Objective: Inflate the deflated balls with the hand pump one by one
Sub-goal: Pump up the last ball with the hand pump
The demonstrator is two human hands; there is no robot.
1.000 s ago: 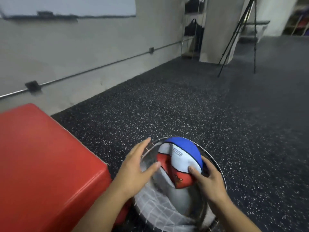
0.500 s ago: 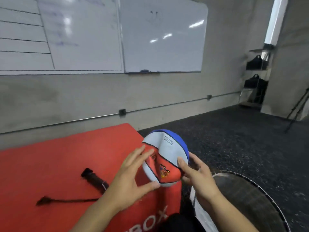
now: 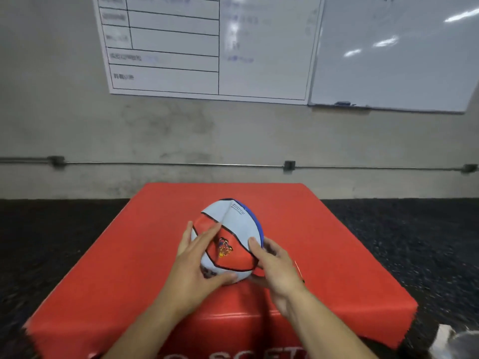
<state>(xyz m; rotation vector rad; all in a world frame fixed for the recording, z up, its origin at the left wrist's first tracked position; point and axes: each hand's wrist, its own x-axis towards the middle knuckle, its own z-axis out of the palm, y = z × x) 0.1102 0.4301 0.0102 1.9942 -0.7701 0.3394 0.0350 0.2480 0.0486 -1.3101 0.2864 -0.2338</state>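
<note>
A deflated ball with white, red and blue panels is held over the middle of a red padded box. My left hand grips its left side, fingers across the red panel and thumb under the bottom. My right hand grips its right side, thumb on the front. The ball is caved in and creased. The hand pump is hidden behind my hands and the ball; only a thin orange-red strip shows by my right wrist.
The red box stands against a grey concrete wall with a metal conduit and two whiteboards. Dark speckled rubber floor lies on both sides. The edge of the wire basket shows at the bottom right.
I lifted the ball out of the wire basket and carried it left, over the red box. My view swung from the floor and basket toward the wall.
</note>
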